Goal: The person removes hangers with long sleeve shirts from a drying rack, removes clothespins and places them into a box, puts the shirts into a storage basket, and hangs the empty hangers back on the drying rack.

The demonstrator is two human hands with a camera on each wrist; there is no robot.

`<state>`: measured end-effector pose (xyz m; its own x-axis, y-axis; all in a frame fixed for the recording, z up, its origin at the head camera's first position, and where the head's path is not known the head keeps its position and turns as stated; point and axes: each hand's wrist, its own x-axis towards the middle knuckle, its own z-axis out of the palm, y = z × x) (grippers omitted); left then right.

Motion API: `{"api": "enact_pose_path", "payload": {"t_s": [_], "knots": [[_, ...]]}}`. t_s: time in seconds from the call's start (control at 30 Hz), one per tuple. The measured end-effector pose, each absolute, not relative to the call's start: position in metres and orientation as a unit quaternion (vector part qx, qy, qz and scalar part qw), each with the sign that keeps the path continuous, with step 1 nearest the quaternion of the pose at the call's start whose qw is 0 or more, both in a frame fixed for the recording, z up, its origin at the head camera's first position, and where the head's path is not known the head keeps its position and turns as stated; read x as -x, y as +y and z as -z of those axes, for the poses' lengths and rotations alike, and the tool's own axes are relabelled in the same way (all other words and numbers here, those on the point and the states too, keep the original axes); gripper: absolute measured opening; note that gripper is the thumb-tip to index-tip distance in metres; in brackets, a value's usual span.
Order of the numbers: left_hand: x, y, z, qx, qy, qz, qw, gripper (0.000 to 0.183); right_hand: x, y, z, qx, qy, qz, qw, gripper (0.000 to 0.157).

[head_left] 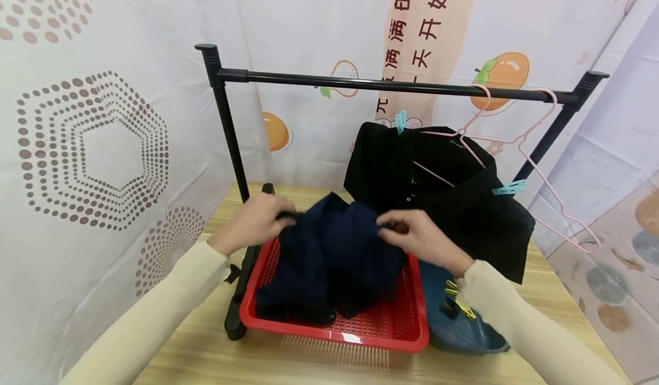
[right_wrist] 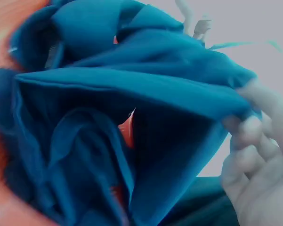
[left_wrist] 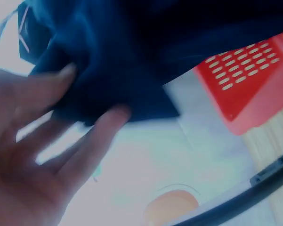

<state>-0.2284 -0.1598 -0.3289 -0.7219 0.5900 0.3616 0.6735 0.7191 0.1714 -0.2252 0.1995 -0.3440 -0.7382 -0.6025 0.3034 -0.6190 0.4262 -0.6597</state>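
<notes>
A dark navy garment (head_left: 340, 253), bunched so that its kind is hidden, is partly lifted from a red plastic basket (head_left: 329, 334). On its left side my left hand (head_left: 257, 219) pinches a corner of the cloth; in the left wrist view the thumb and fingers (left_wrist: 114, 117) meet the fabric, blurred. The right hand (head_left: 419, 236) grips the opposite edge. The right wrist view shows that edge stretched toward the fingers (right_wrist: 249, 129), with loose folds of the garment (right_wrist: 146, 89) below it. The lower part of the cloth lies in the basket.
A black clothes rack (head_left: 350, 83) stands behind the basket. At right hangs a black shirt (head_left: 463, 219) with blue clips (head_left: 509, 187), beside an unused pink hanger (head_left: 553, 182). A dark blue basin (head_left: 463, 339) holding yellow clips (head_left: 465, 308) sits right of the basket.
</notes>
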Motion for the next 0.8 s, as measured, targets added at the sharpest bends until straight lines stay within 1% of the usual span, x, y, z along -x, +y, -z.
{"api": "enact_pose_path", "payload": {"t_s": [0.03, 0.1, 0.2, 0.27, 0.33, 0.37, 0.43, 0.5, 0.53, 0.6, 0.7, 0.73, 0.77, 0.8], "knots": [[0.223, -0.161, 0.333, 0.373, -0.909, 0.140, 0.122, 0.007, 0.219, 0.200, 0.349, -0.394, -0.842, -0.369, 0.008, 0.016], [0.213, -0.161, 0.345, 0.425, -0.894, 0.127, 0.063, 0.011, 0.208, 0.201, 0.361, -0.451, -0.832, -0.322, -0.021, 0.016], [0.204, -0.161, 0.367, 0.470, -0.872, 0.128, -0.053, 0.014, 0.197, 0.200, 0.382, -0.508, -0.818, -0.246, -0.113, 0.013], [0.200, -0.162, 0.380, 0.468, -0.865, 0.127, -0.129, 0.015, 0.192, 0.199, 0.392, -0.518, -0.812, -0.204, -0.175, 0.012], [0.200, -0.164, 0.387, 0.454, -0.861, 0.122, -0.193, 0.015, 0.190, 0.198, 0.398, -0.518, -0.808, -0.177, -0.219, 0.011], [0.201, -0.164, 0.387, 0.449, -0.859, 0.120, -0.216, 0.013, 0.189, 0.197, 0.399, -0.516, -0.807, -0.171, -0.229, 0.012], [0.207, -0.167, 0.385, 0.446, -0.855, 0.120, -0.234, 0.012, 0.192, 0.198, 0.396, -0.509, -0.808, -0.178, -0.239, 0.012], [0.215, -0.170, 0.379, 0.436, -0.858, 0.145, -0.231, 0.024, 0.197, 0.201, 0.389, -0.497, -0.813, -0.196, -0.231, 0.009], [0.220, -0.171, 0.376, 0.424, -0.860, 0.169, -0.229, 0.029, 0.200, 0.202, 0.384, -0.488, -0.820, -0.207, -0.216, 0.008], [0.229, -0.174, 0.369, 0.379, -0.870, 0.224, -0.220, 0.041, 0.210, 0.205, 0.377, -0.456, -0.847, -0.223, -0.158, 0.010], [0.243, -0.175, 0.363, 0.276, -0.882, 0.304, -0.230, 0.058, 0.228, 0.205, 0.371, -0.360, -0.900, -0.238, -0.059, 0.012], [0.247, -0.173, 0.362, 0.246, -0.884, 0.319, -0.237, 0.063, 0.233, 0.204, 0.372, -0.322, -0.915, -0.241, -0.039, 0.018], [0.251, -0.171, 0.362, 0.222, -0.885, 0.329, -0.243, 0.068, 0.239, 0.203, 0.373, -0.285, -0.925, -0.248, -0.038, 0.027], [0.254, -0.168, 0.363, 0.203, -0.885, 0.337, -0.249, 0.072, 0.243, 0.201, 0.375, -0.251, -0.933, -0.255, -0.048, 0.038]]}}
